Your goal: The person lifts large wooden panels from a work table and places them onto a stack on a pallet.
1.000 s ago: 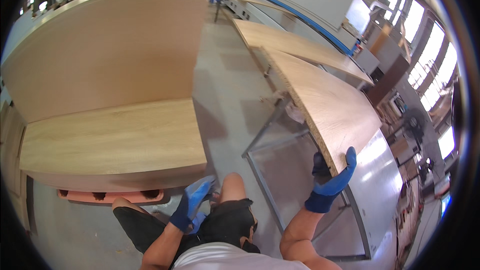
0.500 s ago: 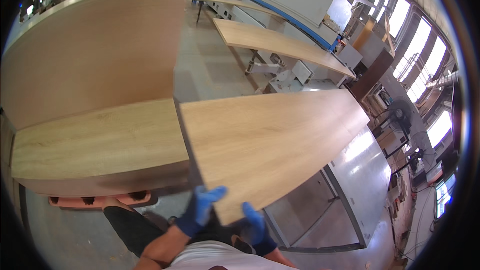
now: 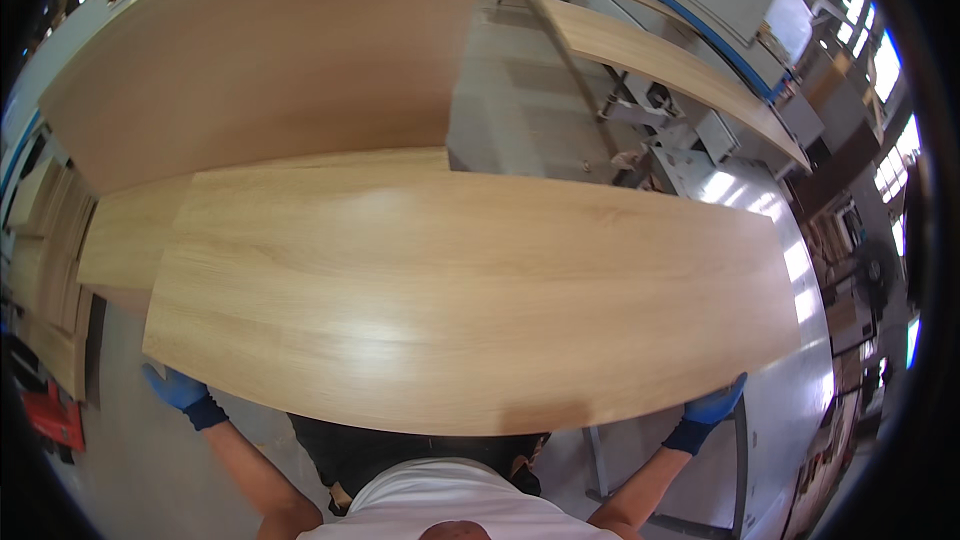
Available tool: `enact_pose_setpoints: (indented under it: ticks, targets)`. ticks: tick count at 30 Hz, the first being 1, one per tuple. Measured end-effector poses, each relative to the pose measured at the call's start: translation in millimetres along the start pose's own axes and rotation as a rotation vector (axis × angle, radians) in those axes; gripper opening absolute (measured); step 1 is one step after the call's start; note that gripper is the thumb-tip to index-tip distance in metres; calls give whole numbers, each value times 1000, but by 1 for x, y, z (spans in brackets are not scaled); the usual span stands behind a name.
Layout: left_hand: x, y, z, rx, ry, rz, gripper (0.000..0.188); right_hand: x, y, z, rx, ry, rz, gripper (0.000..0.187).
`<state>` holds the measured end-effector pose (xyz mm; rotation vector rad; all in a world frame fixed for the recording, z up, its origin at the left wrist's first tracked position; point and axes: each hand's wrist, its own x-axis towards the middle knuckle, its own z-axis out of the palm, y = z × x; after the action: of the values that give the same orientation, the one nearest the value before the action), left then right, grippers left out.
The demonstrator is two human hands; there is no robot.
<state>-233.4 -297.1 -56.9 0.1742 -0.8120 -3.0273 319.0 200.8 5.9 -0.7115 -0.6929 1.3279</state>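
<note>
A long light wood-grain board (image 3: 450, 290) spans the space in front of my body, face up. My left hand (image 3: 178, 388), in a blue glove, grips its near edge close to the left end. My right hand (image 3: 716, 402), gloved the same way, grips that edge near the right end. Some fingers of both hands are hidden beneath the board. The board's left part lies over a low stack of wood-grain boards (image 3: 125, 235); whether it touches the stack I cannot tell. Its right end reaches over a shiny metal table (image 3: 775, 420).
Behind the low stack rises a tall brown stack of panels (image 3: 280, 70). Further boards (image 3: 660, 60) lie along a grey machine with a blue strip (image 3: 700, 35) at the far right. Stacked planks (image 3: 50, 280) and a red object (image 3: 55, 420) stand at the left.
The board has swung from pointing away to lying crosswise in front of me. My hands, together at its near end before, are now wide apart, the left further left and the right further right.
</note>
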Motion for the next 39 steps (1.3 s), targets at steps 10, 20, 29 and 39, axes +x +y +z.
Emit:
enact_pose_setpoints:
  ticks: [10,20,29,39]
  targets:
    - [-23,-60,-32,-91,-4,-116,52,-127,109,107,-126,-50,319,41]
    - [47,-173,-32,740,404,-12,46,-159,227,163,-501,-819,807,31]
    - [144,-183,-38,1668,463,125,58,1,295,176,-1215,-785,-57,27]
    - [231,-134,-99,1539,401,212,62,-21,359,194,-1343,-879,-60,41]
